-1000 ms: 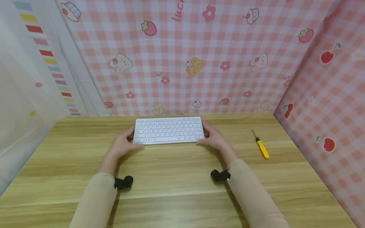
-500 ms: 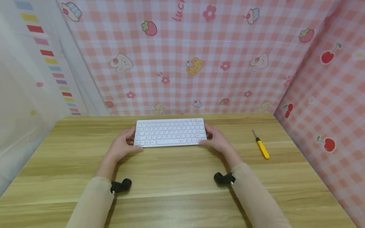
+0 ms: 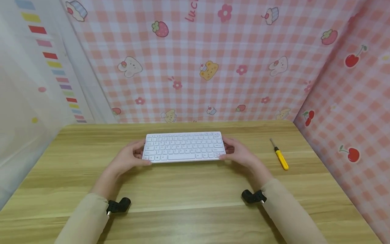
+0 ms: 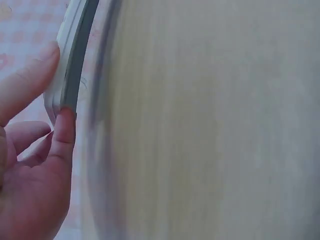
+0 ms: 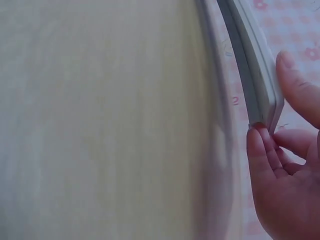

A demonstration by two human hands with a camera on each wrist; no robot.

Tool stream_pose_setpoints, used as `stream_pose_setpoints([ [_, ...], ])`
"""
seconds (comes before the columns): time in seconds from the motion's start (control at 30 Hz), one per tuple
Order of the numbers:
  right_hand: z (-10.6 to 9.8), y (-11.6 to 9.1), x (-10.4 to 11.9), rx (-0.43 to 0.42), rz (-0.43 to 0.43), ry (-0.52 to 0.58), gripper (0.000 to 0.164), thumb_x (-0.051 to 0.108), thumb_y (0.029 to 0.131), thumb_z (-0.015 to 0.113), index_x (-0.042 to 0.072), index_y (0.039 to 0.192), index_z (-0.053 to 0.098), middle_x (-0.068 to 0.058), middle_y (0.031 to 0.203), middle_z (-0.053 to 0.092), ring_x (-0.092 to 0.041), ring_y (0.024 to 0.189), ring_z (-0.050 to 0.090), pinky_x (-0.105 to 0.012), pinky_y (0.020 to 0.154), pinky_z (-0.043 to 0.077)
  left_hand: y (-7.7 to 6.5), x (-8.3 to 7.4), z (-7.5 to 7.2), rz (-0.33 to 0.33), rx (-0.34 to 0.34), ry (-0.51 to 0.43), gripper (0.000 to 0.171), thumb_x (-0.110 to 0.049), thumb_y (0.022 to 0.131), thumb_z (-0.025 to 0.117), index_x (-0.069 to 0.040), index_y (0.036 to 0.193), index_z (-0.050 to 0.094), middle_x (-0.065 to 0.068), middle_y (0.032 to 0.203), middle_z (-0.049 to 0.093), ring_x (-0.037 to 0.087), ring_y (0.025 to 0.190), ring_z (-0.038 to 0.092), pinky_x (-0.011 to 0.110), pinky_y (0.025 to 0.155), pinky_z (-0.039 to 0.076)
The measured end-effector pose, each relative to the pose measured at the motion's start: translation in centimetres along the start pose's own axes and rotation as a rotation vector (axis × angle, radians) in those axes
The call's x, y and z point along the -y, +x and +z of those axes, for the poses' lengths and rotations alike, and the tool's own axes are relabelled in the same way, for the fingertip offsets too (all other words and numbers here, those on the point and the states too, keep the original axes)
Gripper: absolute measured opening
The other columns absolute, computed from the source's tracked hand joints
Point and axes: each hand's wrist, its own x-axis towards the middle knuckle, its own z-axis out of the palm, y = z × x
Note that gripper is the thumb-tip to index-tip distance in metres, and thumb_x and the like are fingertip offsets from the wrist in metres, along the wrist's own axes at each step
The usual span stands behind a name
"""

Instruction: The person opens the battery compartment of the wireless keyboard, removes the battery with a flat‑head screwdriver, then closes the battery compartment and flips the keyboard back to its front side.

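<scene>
Between both hands is a white keyboard [image 3: 184, 147], its keys facing up. The left hand [image 3: 128, 157] grips its left end, thumb on the near corner. At the opposite end the right hand [image 3: 240, 152] holds it the same way. In the left wrist view the keyboard's edge [image 4: 72, 60] sits between the thumb and the fingers below. The right wrist view shows the other end of the keyboard [image 5: 257, 65] pinched likewise, and a gap shows between it and the table. Most of the underside is hidden.
A screwdriver [image 3: 281, 157] with a yellow and black handle lies on the wooden table [image 3: 182, 196] to the right. A pink checked cloth [image 3: 189, 51] hangs behind the table's far edge. Another patterned cloth [image 3: 359, 118] hangs along the right side.
Both hands have brought the keyboard closer to the person and slightly right, and it looks larger now. The forearms have drawn back and spread apart. The screwdriver has stayed in place.
</scene>
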Motion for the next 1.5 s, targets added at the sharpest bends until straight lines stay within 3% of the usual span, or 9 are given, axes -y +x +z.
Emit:
stream_pose_setpoints([
  [0.17,-0.8,-1.0,0.4,0.005,-0.017,0.024,0.085,0.002,0.08,0.081,-0.011,0.148,0.031,-0.027,0.135,0.044,-0.036,0.118,0.052,-0.045,0.105,0.044,-0.6,-1.2,-0.2,0.009,0.036,-0.044,0.092,0.0,0.074,0.085,0.008,0.149,0.033,0.029,0.136,0.043,0.029,0.094,0.062,0.023,0.075,0.056],
  [0.37,-1.4,-2.2,1.4,0.017,-0.017,-0.024,0.088,0.003,0.077,0.084,-0.011,0.147,0.033,-0.025,0.133,0.043,-0.035,0.118,0.051,-0.044,0.106,0.043,-1.7,-2.3,0.3,-0.027,0.035,0.063,0.095,-0.008,0.074,0.087,0.008,0.149,0.032,0.025,0.138,0.043,0.026,0.094,0.059,0.022,0.073,0.055],
  [0.47,-1.5,-2.8,1.6,0.023,-0.023,-0.054,0.088,0.004,0.077,0.084,-0.011,0.147,0.034,-0.025,0.133,0.043,-0.035,0.117,0.051,-0.044,0.105,0.043,-2.1,-2.2,0.6,-0.037,0.04,0.087,0.096,-0.01,0.074,0.088,0.009,0.149,0.031,0.026,0.143,0.038,0.026,0.094,0.058,0.021,0.073,0.054],
  [0.67,-1.4,-4.1,1.5,0.049,-0.047,-0.024,0.09,0.003,0.077,0.084,-0.012,0.147,0.031,-0.028,0.134,0.041,-0.038,0.119,0.051,-0.043,0.104,0.044,-3.1,-1.8,0.8,-0.066,0.065,-0.032,0.097,-0.004,0.074,0.086,0.007,0.151,0.028,0.025,0.147,0.033,0.029,0.099,0.059,0.024,0.076,0.056],
  [0.8,-1.4,-4.9,1.1,0.054,-0.058,-0.078,0.089,0.007,0.077,0.085,-0.013,0.146,0.033,-0.029,0.135,0.042,-0.038,0.117,0.053,-0.045,0.103,0.045,-3.7,-1.9,1.1,-0.075,0.074,-0.066,0.098,-0.003,0.073,0.086,0.007,0.151,0.028,0.026,0.143,0.034,0.029,0.1,0.059,0.024,0.077,0.056],
  [1.0,-1.3,-5.7,0.5,0.062,-0.038,-0.162,0.091,0.017,0.075,0.088,-0.012,0.145,0.038,-0.024,0.134,0.047,-0.032,0.114,0.057,-0.05,0.105,0.042,-4.2,-2.0,1.8,-0.06,0.087,-0.015,0.099,-0.006,0.073,0.088,0.012,0.149,0.027,0.027,0.143,0.033,0.028,0.1,0.056,0.023,0.076,0.055],
  [1.27,-0.9,-6.2,-0.2,0.119,-0.037,-0.092,0.09,0.008,0.077,0.086,-0.016,0.145,0.032,-0.03,0.135,0.042,-0.035,0.115,0.055,-0.037,0.1,0.048,-4.7,-1.2,2.3,-0.029,0.094,0.015,0.094,-0.003,0.073,0.087,0.016,0.146,0.031,0.026,0.144,0.035,0.026,0.099,0.057,0.023,0.08,0.056],
  [1.5,-0.7,-6.7,-0.7,0.146,-0.034,-0.086,0.088,0.007,0.078,0.085,-0.016,0.145,0.033,-0.027,0.134,0.044,-0.032,0.114,0.056,-0.033,0.1,0.048,-5.2,-1.4,2.5,-0.027,0.092,0.047,0.094,-0.002,0.072,0.087,0.015,0.146,0.032,0.028,0.146,0.034,0.026,0.1,0.058,0.024,0.08,0.056],
])
